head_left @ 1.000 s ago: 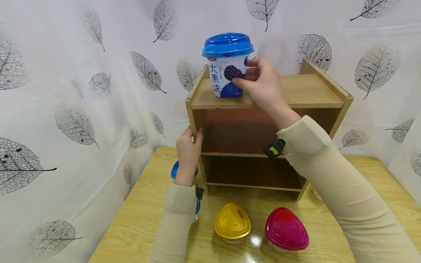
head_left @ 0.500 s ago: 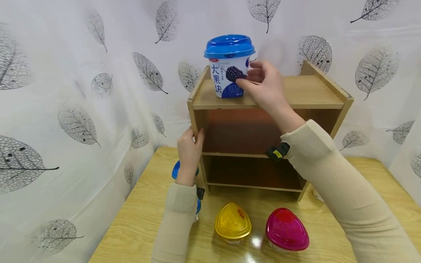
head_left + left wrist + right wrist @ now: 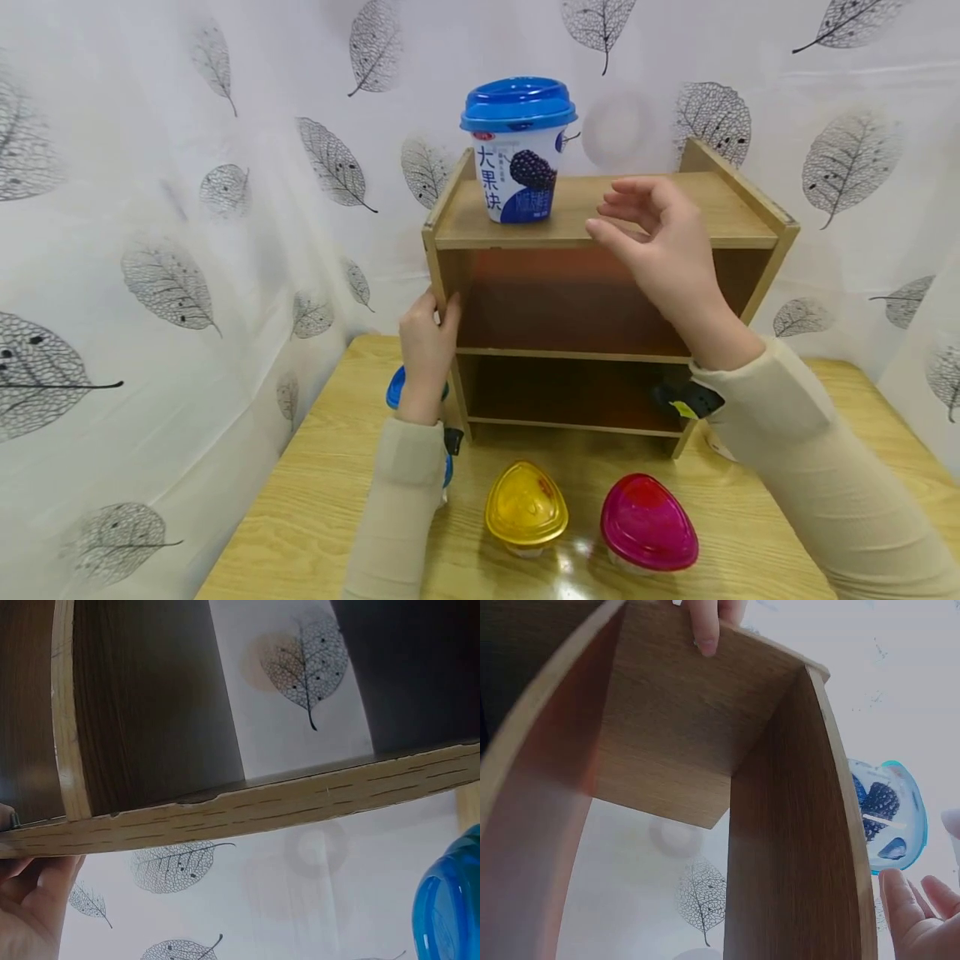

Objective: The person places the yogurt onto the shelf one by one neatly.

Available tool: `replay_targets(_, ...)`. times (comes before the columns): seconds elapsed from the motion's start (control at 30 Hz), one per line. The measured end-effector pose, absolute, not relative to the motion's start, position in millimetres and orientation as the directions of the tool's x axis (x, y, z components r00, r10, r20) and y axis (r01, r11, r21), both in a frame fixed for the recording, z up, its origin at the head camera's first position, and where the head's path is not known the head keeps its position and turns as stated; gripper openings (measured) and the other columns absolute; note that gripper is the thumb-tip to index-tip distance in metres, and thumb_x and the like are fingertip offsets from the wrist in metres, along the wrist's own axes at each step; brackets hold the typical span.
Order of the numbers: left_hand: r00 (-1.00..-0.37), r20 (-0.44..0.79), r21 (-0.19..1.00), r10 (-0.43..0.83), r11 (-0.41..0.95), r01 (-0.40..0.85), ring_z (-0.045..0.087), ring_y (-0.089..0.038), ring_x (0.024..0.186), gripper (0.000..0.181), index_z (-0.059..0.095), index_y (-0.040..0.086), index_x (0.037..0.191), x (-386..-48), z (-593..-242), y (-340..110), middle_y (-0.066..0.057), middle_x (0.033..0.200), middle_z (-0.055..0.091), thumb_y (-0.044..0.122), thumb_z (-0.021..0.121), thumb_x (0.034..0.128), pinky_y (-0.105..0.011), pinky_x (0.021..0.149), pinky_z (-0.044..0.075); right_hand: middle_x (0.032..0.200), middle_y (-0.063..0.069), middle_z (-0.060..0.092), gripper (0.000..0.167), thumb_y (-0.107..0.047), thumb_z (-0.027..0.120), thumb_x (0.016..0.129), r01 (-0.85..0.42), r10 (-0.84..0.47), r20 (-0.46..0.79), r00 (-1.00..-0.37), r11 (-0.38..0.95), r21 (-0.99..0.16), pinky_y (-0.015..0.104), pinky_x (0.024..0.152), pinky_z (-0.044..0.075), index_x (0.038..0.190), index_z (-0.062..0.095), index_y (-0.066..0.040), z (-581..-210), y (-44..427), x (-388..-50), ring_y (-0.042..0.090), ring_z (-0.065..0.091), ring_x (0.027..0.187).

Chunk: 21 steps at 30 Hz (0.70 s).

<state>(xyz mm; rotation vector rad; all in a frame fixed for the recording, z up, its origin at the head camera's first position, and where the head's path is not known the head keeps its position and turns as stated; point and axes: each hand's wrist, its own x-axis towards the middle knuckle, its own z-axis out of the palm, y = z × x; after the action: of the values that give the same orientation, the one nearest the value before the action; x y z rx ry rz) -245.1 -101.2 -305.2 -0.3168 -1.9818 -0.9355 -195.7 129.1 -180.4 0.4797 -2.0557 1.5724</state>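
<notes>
A white cup with a blue lid and blackberry print (image 3: 521, 154) stands upright on the left part of the top board of a wooden shelf (image 3: 675, 196). To its right, my right hand (image 3: 667, 250) is off the cup, fingers apart and slightly bent, holding nothing. My left hand (image 3: 429, 342) grips the shelf's left side panel, thumb on the inner face. In the left wrist view, the left hand (image 3: 34, 907) holds the panel's edge. The right wrist view shows the cup (image 3: 889, 814) and the right hand (image 3: 926, 922) near it.
On the table (image 3: 300, 500), a yellow-lidded tub (image 3: 527, 504) and a magenta-lidded tub (image 3: 648, 522) sit before the shelf. Blue-lidded containers (image 3: 395, 387) are partly hidden behind my left arm. A whitish object (image 3: 718, 444) lies by the shelf's right foot. A leaf-print curtain (image 3: 225, 108) hangs behind.
My right hand has let go of the cup and moved right and down from it. The cup stays in place on the top board. My left hand keeps its grip on the side panel.
</notes>
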Motion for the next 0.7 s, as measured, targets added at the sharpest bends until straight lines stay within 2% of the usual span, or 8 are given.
replay_targets(0.23, -0.573, 0.809, 0.495, -0.131, 0.677, 0.545, 0.052, -0.026, 0.057, 0.028, 0.046, 0.001, 0.062, -246, -305, -103, -0.016, 0.067, 0.058, 0.011, 0.056, 0.0856, -0.037, 0.052, 0.043, 0.102, 0.010, 0.057, 0.039, 0.001, 0.065, 0.077, -0.605, 0.018, 0.629, -0.777, 0.258, -0.754, 0.020, 0.077, 0.046, 0.112, 0.049, 0.006, -206, 141, -178, 0.012, 0.057, 0.094)
replay_targets(0.4, -0.581, 0.803, 0.504, -0.134, 0.674, 0.541, 0.058, -0.028, 0.065, 0.023, 0.053, -0.003, 0.068, -245, -304, -103, -0.018, 0.073, 0.061, 0.012, 0.056, 0.0857, -0.038, 0.058, 0.047, 0.103, 0.010, 0.056, 0.037, 0.005, 0.063, 0.077, -0.609, -0.002, 0.624, -0.781, 0.227, -0.760, 0.019, 0.077, 0.046, 0.111, 0.048, 0.007, -226, 149, -170, 0.013, 0.057, 0.095)
replay_targets(0.53, -0.590, 0.796, 0.509, -0.135, 0.675, 0.533, 0.060, -0.029, 0.069, 0.021, 0.056, -0.004, 0.073, -244, -303, -102, -0.018, 0.077, 0.062, 0.012, 0.056, 0.0859, -0.038, 0.059, 0.048, 0.105, 0.014, 0.055, 0.039, 0.006, 0.063, 0.077, -0.592, -0.014, 0.610, -0.792, 0.256, -0.764, 0.018, 0.077, 0.045, 0.112, 0.047, 0.008, -243, 156, -165, 0.012, 0.056, 0.095)
replay_targets(0.7, -0.592, 0.795, 0.509, -0.134, 0.678, 0.531, 0.058, -0.028, 0.064, 0.023, 0.053, -0.003, 0.069, -243, -303, -100, -0.018, 0.074, 0.061, 0.012, 0.056, 0.0859, -0.038, 0.056, 0.046, 0.105, 0.014, 0.054, 0.041, 0.006, 0.063, 0.076, -0.569, -0.015, 0.596, -0.803, 0.317, -0.759, 0.017, 0.075, 0.045, 0.113, 0.046, 0.008, -265, 165, -161, 0.009, 0.057, 0.095)
